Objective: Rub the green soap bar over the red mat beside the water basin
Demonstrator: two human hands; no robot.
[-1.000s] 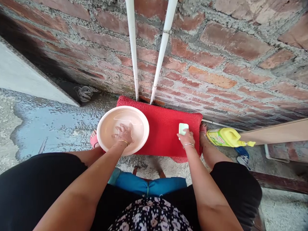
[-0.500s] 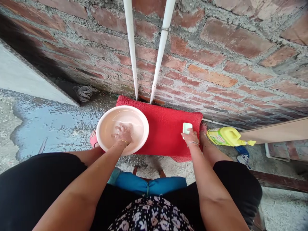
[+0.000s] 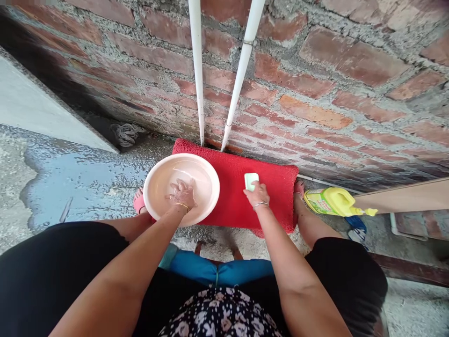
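A pale pink basin (image 3: 148,199) of water stands on the left part of a red mat (image 3: 233,206). Inside it, my left hand (image 3: 182,194) is in the water with its fingers spread, holding nothing. My right hand (image 3: 258,194) grips a small, pale green rectangular block (image 3: 251,179) with rounded corners and a whitish edge. The block is over the mat's surface, right of the basin; its underside is hidden, so its exact kind cannot be told.
A yellow bottle (image 3: 329,201) lies beside my right foot (image 3: 299,187). Two white pipes (image 3: 198,70) run down the brick wall (image 3: 308,89) behind the mat. Grey cloth (image 3: 126,135) lies near the slab (image 3: 45,98) at left, by wet floor (image 3: 80,182).
My right hand has moved left across the mat with the pale green block, closer to the basin. My left hand stays in the water. The whole view has shifted slightly.
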